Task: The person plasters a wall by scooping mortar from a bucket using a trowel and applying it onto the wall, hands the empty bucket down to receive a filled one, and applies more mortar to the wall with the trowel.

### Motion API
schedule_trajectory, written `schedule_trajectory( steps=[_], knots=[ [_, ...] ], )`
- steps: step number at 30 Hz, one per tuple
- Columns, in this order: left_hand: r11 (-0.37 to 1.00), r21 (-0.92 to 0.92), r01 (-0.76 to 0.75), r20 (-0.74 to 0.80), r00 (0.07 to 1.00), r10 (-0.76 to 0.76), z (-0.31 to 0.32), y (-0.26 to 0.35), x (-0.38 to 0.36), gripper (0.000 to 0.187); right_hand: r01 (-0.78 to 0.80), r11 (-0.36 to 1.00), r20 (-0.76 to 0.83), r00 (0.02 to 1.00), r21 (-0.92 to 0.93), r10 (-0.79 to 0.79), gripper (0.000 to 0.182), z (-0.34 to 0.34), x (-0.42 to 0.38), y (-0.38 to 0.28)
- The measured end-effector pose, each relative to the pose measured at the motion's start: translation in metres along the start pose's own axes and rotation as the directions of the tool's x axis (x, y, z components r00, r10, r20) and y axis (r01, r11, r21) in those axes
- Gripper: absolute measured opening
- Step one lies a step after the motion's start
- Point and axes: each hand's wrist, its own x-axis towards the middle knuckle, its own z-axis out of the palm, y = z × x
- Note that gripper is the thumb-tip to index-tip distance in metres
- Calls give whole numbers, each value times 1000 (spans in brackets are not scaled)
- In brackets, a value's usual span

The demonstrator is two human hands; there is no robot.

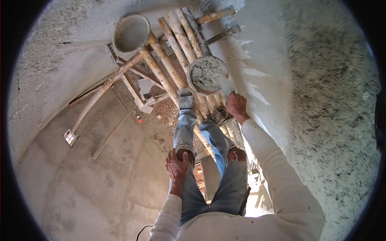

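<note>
My right hand (237,105) is closed at the near right side of a bucket (189,78) of grey wet mortar (207,74). From the fist a pale, blurred trowel (226,84) reaches over the bucket's rim; its handle is hidden in the fingers. My left hand (177,164) lies on my left knee with its fingers apart, holding nothing. The mortar bucket stands on a platform of wooden poles (177,30), just ahead of my shoes (185,98).
A second bucket (114,38) with grey liquid stands at the far left of the poles. A curved wall (265,52), partly coated with rough mortar (331,96), rises close on the right. Wooden braces (130,86) and rubble lie below the platform, over a concrete floor (100,180).
</note>
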Motion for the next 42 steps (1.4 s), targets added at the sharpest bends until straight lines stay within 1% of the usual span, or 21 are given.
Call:
schedule_trajectory(
  steps=[1, 6, 9, 12, 14, 16, 18, 21, 24, 27, 29, 31, 32, 33, 34, 35, 36, 37, 39, 41, 42],
  knots=[
    [999, 31, 8, -30, 1000, -7, 2, 0, 1, 75, 4, 1000, -125, 992, 24, -1, 34, 44, 33, -6],
    [997, 64, 40, -132, 991, -31, 8, 6, 7, 71, -47, 898, 91, 996, 438, 8, 41, 97, 112, -75],
    [996, 42, 74, -93, 993, -70, 3, 2, 2, 72, -73, 854, -170, 968, 515, 186, 48, 136, 58, -62],
    [996, 13, 91, -69, 994, -90, -2, 12, -4, 73, -196, 837, 16, 976, 511, 219, 56, 57, -1, -52],
    [996, 24, 82, -62, 995, -81, -1, 6, -4, 73, -104, 843, -126, 972, 527, 199, 59, 3, -24, -49],
    [993, -58, 100, -72, 992, -105, 7, -4, -8, 72, -162, 896, -109, 968, 413, 225, 54, -93, -53, -56],
    [974, -205, 95, -48, 993, -107, -14, 8, -20, 65, 11, 934, -312, 944, 358, 109, 48, -203, -90, -64],
    [940, -328, -90, -141, 989, 45, -15, -6, -14, 60, 235, 943, -379, 916, 235, -134, 43, -367, -155, -78],
    [930, -354, -93, -63, 995, 76, -44, -9, 0, 54, 601, 671, -377, 798, 434, -470, 29, -511, -221, -87],
    [868, -484, -107, -166, 986, 29, -102, 12, -30, 48, 371, 486, -65, 841, 791, -537, 31, -620, -268, -87],
    [801, -528, -283, -208, 957, 200, -127, 16, -24, 36, 301, 326, -37, 783, 896, -621, 29, -659, -260, -59],
    [670, -628, -396, -187, 912, 364, -211, 78, -84, 30, 220, 263, -100, 910, 939, -403, 29, -678, -221, -10],
    [517, -741, -428, -206, 878, 432, -263, 128, -143, 32, 191, 420, -132, 977, 887, -165, 29, -702, -207, 15],
    [383, -848, -366, -118, 836, 536, -292, 161, -168, 34, 142, 513, -298, 925, 846, 236, 25, -711, -195, 34],
    [274, -917, -289, -60, 781, 622, -330, 193, -212, 34, 361, 586, -578, 782, 725, 234, 23, -717, -201, 72],
    [200, -948, -246, -15, 665, 747, -358, 213, -243, 36, 468, 528, -645, 733, 708, 215, 24, -736, -242, 95],
    [63, -975, -211, -57, 518, 853, -378, 235, -269, 41, 440, 594, -702, 634, 673, 325, 26, -742, -296, 74],
    [-40, -984, -171, -91, 301, 949, -388, 256, -281, 40, 506, 559, -732, 604, 657, 315, 28, -736, -332, 76],
    [-9, -975, -220, -12, 12, 1000, -424, 311, -311, 50, 517, 435, -665, 666, 738, 337, 29, -692, -363, 78],
    [36, -947, -319, 86, -144, 986, -437, 355, -346, 46, 308, 375, -453, 797, 874, 401, 24, -619, -356, 79],
    [-63, -899, -432, 4, -153, 988, -444, 355, -349, 43, 149, 346, -300, 846, 926, 440, 21, -573, -340, 87]
  ],
)
